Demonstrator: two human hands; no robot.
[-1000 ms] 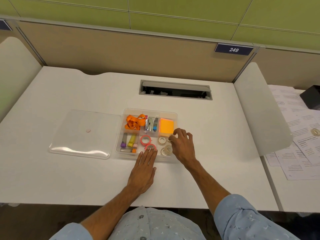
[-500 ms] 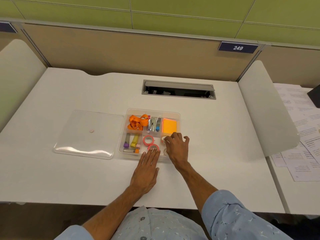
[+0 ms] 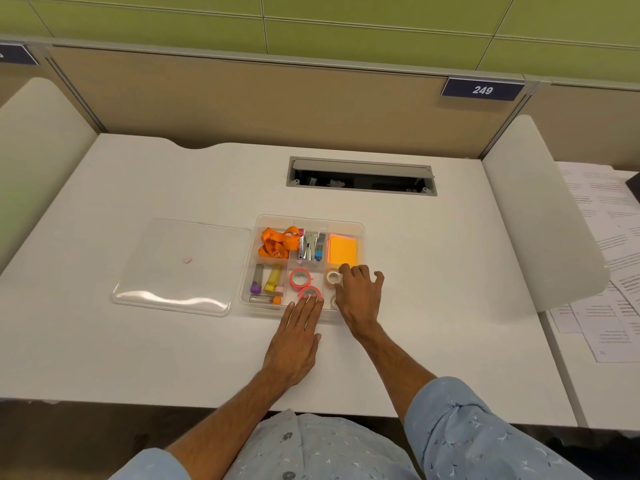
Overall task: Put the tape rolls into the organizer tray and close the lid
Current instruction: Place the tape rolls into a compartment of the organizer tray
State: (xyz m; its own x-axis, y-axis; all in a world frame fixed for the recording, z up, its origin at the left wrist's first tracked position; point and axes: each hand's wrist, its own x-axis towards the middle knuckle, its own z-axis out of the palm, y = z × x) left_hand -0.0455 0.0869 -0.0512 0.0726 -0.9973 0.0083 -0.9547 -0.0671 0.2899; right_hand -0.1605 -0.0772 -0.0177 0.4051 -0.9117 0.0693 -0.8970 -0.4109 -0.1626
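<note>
The clear organizer tray (image 3: pixel 346 224) sits mid-desk, its clear lid (image 3: pixel 180 268) lying flat on the desk to its left. Two pink tape rolls (image 3: pixel 300 277) (image 3: pixel 310 292) lie in the front middle compartment. One white tape roll (image 3: pixel 333 277) lies in the front right compartment, and a second white roll (image 3: pixel 334 301) shows partly beside my palm. My left hand (image 3: pixel 294 344) rests flat on the desk, fingertips at the tray's front edge by the nearer pink roll. My right hand (image 3: pixel 360 299) hovers over the front right compartment, fingers spread, index tip touching the far white roll.
The tray also holds an orange lanyard (image 3: pixel 277 242), a stapler (image 3: pixel 310 245), orange sticky notes (image 3: pixel 343 249) and markers (image 3: pixel 272 284). A cable slot (image 3: pixel 360 176) opens in the desk behind. Printed papers (image 3: pixel 606 258) lie on the neighbouring desk at right.
My right hand has drawn slightly back and right, uncovering the far white roll. My left hand has stayed flat at the tray's front edge.
</note>
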